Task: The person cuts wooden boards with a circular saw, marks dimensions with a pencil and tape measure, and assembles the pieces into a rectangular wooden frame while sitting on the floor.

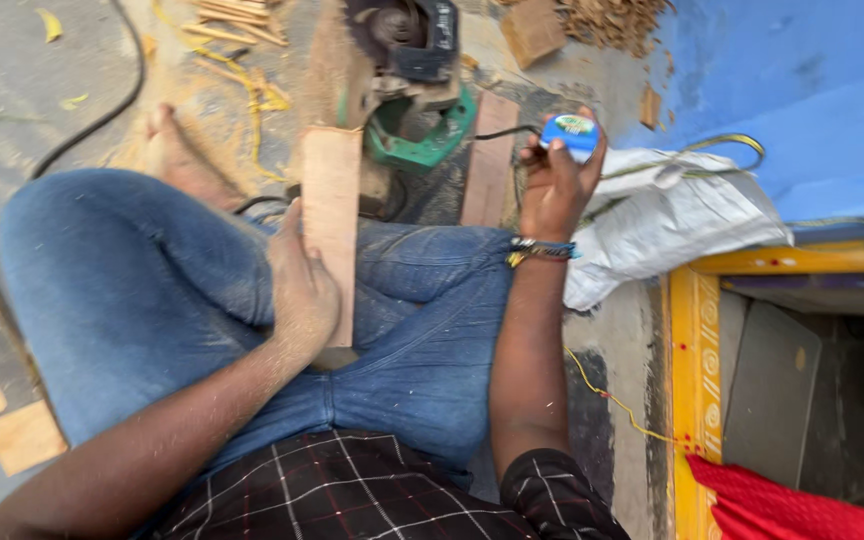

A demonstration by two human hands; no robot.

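Left hand: the left hand is laid on a narrow wooden board, with the fingers wrapped around its left edge; the board is held flat on the lap, over the blue jeans.
Right hand: the right hand is raised and closed around a small blue round container, held between fingertips and thumb.
Board position: it lies in the middle, and its far end points to the green power tool on the ground.
Surroundings: a white sack is seen at the right, wood scraps at the far side, sawdust around.
Progress: the board seems already cut to shape; nothing from the container is applied yet, as far as it can be seen.
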